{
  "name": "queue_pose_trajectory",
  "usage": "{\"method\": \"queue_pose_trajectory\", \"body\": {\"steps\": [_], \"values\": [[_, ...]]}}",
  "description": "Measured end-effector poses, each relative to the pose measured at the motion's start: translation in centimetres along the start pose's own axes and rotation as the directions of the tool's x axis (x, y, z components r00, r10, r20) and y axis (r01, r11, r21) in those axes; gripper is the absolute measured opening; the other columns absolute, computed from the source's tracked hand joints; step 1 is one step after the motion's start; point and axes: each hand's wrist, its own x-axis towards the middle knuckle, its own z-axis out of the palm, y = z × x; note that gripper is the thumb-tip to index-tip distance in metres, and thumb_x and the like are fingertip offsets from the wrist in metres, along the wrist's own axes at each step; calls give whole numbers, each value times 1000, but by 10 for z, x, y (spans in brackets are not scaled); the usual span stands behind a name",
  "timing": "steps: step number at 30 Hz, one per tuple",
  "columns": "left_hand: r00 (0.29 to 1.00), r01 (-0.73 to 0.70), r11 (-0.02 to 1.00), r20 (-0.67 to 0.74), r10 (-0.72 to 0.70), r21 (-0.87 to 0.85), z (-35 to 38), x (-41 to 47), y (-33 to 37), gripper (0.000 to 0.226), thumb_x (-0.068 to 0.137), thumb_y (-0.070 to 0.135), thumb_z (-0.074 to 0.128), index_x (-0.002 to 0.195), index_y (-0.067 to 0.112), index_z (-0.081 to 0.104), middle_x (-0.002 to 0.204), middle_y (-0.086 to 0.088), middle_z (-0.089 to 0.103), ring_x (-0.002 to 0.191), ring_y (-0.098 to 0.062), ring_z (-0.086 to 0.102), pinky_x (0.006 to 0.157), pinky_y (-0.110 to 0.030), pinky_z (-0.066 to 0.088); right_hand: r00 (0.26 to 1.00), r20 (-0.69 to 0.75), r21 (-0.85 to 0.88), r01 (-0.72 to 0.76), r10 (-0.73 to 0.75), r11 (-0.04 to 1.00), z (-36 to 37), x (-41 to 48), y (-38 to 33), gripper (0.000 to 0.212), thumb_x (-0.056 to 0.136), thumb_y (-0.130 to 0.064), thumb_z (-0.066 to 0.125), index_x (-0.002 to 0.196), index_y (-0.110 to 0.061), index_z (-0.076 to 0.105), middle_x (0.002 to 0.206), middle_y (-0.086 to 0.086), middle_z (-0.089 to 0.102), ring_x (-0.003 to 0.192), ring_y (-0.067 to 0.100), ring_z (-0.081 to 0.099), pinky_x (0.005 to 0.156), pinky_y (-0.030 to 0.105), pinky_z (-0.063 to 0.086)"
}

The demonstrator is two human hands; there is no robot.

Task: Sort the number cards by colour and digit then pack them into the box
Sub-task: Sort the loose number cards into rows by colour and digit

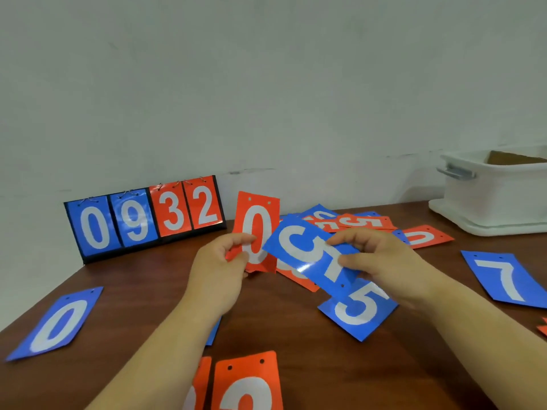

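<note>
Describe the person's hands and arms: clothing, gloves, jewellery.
The left hand and right hand are bare: no gloves, rings or watch visible. The left forearm and right forearm are uncovered down to the frame's edge, with no sleeve, bracelet or marking in view.

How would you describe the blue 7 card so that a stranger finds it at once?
Start at the white box at the far right of the table. Nearer the person, a blue card lies alone by the right edge. It alone shows a 7.

Wooden table [281, 327] bears scattered number cards [56, 324], a flip scoreboard [145, 220], and apparently a white box [497, 199].
</note>
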Motion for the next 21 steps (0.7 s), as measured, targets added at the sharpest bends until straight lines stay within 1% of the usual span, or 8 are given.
{"method": "queue_pose_trajectory", "body": {"steps": [2,5,9,12,14,15,18,21], "values": [[1000,24,992,-6,-25,-126,2,-3,2,29,102,11,55,107,33,73,123,6,69,105,-14,69,76,-27,61,996,84,-130,-9,20,991,4,-4,-4,31,91,5,62,102,-22,74,92,-10,76,75,7,67,64,16,52],[996,50,969,82,-31,-240,6,-11,9,18,99,19,63,105,30,76,114,5,74,103,-13,71,83,-36,62,984,167,-255,-13,58,967,10,-8,-6,30,90,0,64,99,-26,77,100,-14,75,85,5,66,78,19,48],[957,-4,995,287,34,-104,9,-21,13,26,88,19,77,106,38,77,116,10,73,100,-8,72,87,-34,60,983,183,-315,52,7,948,14,-13,-14,32,91,-1,64,97,-29,77,101,-21,72,92,-5,64,78,12,48],[938,-7,996,344,36,-84,8,-23,14,39,85,13,79,108,44,75,122,9,70,105,-12,71,87,-36,60,992,126,-352,62,-18,934,15,-12,-11,31,90,-5,67,97,-33,76,105,-11,71,99,9,65,84,23,52],[930,22,994,367,21,-112,7,-24,16,40,85,11,79,108,43,75,121,5,70,103,-16,73,83,-39,62,1000,30,-266,13,-5,964,16,-8,-8,26,91,-9,68,98,-33,75,106,-5,71,98,18,67,81,32,56],[926,28,994,376,16,-110,7,-24,17,39,85,11,79,107,43,75,121,5,70,102,-16,73,82,-39,62,1000,-2,-186,-29,29,982,16,-7,-7,25,92,-10,68,100,-32,75,108,-4,71,96,17,69,74,29,58],[913,24,993,406,24,-112,8,-28,19,37,87,7,78,108,37,75,115,6,72,97,-12,74,77,-35,63,990,57,98,-135,129,986,18,-6,-6,25,93,-10,67,109,-29,74,111,-2,74,99,16,72,74,28,60],[906,20,995,423,21,-94,11,-29,18,36,87,9,78,107,39,75,115,6,72,98,-13,74,79,-38,63,992,5,126,-125,125,984,21,-4,-4,30,93,-4,66,114,-24,72,99,-2,78,92,17,75,73,28,60]]}}
